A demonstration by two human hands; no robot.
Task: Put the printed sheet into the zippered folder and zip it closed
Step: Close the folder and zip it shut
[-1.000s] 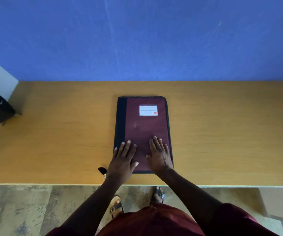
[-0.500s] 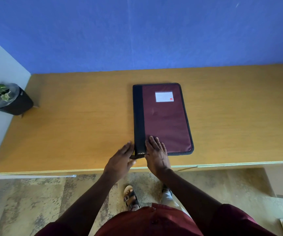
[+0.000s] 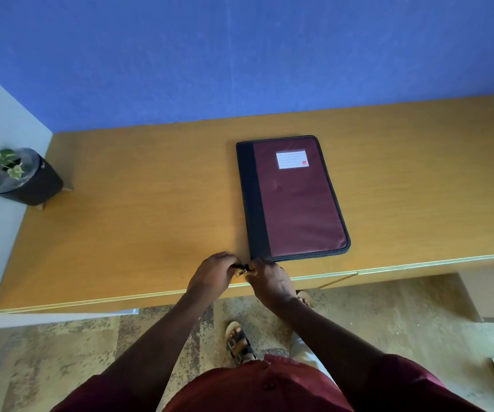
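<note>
The fingertips of the left hand (image 3: 214, 275) and the right hand (image 3: 269, 282) are curled under near the desk's (image 3: 139, 221) front edge, so the grip on the small zipper pull (image 3: 241, 270) cannot be made out. The desk is cut off at the right edge.

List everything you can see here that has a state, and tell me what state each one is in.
Zippered folder: lying flat on the desk, cover shut.
Zipper pull: at the folder's near left corner, pinched between both hands.
Left hand: fingers closed on the pull.
Right hand: fingers closed at the folder's corner.
Potted plant: upright at the desk's left end.
Printed sheet: not visible.
</note>
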